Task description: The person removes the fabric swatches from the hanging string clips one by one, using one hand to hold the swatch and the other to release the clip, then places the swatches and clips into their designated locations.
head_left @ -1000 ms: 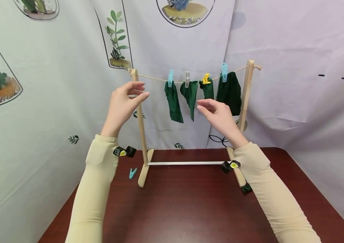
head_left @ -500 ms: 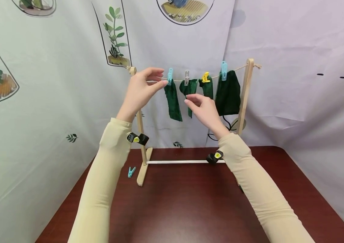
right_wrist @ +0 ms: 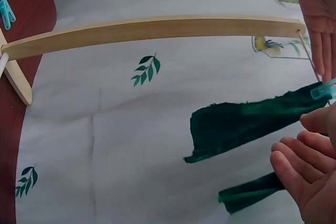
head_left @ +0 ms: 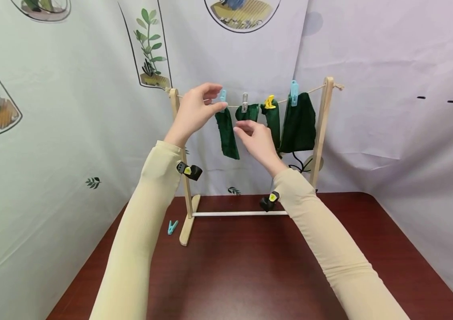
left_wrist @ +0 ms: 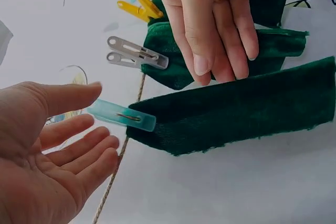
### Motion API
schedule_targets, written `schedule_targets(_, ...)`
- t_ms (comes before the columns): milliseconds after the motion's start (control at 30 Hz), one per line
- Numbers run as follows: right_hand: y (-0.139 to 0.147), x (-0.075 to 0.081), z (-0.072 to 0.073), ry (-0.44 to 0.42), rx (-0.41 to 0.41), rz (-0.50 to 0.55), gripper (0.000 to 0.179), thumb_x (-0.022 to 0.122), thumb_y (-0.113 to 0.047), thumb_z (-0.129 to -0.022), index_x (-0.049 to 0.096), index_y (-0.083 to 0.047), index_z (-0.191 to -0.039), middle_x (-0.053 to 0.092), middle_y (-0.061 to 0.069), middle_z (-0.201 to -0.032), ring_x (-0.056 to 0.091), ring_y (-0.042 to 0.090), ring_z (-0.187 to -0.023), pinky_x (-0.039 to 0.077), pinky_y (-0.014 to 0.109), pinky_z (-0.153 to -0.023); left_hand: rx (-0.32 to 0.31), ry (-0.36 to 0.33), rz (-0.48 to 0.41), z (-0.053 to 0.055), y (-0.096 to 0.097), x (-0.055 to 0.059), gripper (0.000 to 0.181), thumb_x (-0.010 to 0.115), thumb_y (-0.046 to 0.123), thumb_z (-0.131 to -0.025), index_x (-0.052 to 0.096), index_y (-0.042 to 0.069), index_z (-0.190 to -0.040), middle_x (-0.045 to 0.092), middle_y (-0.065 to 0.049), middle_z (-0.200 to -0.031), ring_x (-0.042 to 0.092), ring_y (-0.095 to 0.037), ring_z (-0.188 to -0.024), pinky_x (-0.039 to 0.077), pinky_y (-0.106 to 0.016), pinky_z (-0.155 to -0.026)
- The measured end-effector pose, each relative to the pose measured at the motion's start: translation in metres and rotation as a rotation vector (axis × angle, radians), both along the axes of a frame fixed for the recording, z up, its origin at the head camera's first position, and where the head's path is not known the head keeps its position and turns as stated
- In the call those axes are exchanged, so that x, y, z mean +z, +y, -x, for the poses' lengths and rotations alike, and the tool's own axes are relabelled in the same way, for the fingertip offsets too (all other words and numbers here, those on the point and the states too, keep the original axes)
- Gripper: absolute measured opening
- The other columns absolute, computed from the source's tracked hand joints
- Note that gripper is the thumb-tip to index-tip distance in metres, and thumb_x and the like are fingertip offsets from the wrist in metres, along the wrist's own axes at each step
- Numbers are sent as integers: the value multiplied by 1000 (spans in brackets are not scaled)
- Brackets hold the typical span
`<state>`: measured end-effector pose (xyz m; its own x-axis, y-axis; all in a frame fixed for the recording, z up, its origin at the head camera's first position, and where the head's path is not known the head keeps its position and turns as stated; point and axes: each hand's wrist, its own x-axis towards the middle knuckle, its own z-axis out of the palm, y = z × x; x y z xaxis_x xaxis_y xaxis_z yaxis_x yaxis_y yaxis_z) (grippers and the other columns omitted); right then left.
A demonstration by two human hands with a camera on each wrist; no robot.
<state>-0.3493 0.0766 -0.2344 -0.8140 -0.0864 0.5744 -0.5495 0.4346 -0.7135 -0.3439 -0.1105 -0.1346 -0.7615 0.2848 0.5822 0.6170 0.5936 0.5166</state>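
My left hand (head_left: 196, 109) is at the leftmost light-blue clothespin (head_left: 223, 95), its thumb and fingers loosely spread. In the left wrist view the clothespin's free end sits between thumb and fingers, without a pinch. That clothespin clamps a long green cloth strip (left_wrist: 236, 111) to the cord (left_wrist: 110, 182). My right hand (head_left: 258, 144), fingers relaxed and holding nothing, hovers in front of a second green cloth (head_left: 250, 112), covering its lower part. A clear grey clothespin (left_wrist: 137, 53) fastens that second piece. In the right wrist view, the first strip (right_wrist: 241, 124) hangs just beyond my right fingertips.
A yellow clip (head_left: 269, 102) and another blue clothespin (head_left: 294, 93) hold more green cloth (head_left: 300, 124) farther right. Wooden posts (head_left: 322, 124) carry the cord, joined below by a white rod (head_left: 234, 214). One loose blue clothespin (head_left: 172, 227) lies on the dark red table (head_left: 226, 266).
My left hand has moved right and up, from beside the left post to the leftmost clothespin. My right hand has shifted left and slightly up, toward the first strip.
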Motion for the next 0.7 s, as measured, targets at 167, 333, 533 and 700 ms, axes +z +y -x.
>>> schedule_targets(167, -6, 5, 7, -25, 2, 19, 38, 63, -31, -102, 66, -7, -131, 69, 7, -127, 65, 20, -113, 54, 35, -94, 14, -68, 51, 5, 0, 6, 52, 70, 26, -97, 55, 8, -143, 59, -7, -141, 57, -18, -128, 45, -28, -105)
schedule_targets(333, -13, 13, 12, -31, -15, 14, 39, 63, -33, -102, 67, -9, -131, 69, 6, -127, 65, 18, -114, 53, 34, -95, 11, -90, 83, 6, 0, 10, 50, 68, 26, -99, 55, 8, -144, 59, -7, -141, 57, -19, -128, 46, -32, -105)
schedule_targets(533, -20, 18, 15, -31, -47, 27, 38, 62, -34, -102, 68, -10, -130, 71, 6, -123, 66, 18, -113, 53, 34, -94, -3, -90, 101, 4, 0, 13, 47, 66, 22, -99, 56, 6, -142, 61, -9, -137, 59, -20, -125, 47, -33, -104)
schedule_targets(700, -22, 18, 17, -32, -58, 48, 36, 62, -33, -102, 69, -10, -128, 72, 5, -120, 66, 17, -112, 53, 32, -93, -7, -92, 107, 3, 0, 13, 45, 66, 22, -100, 58, 6, -141, 64, -10, -134, 60, -20, -123, 48, -33, -102)
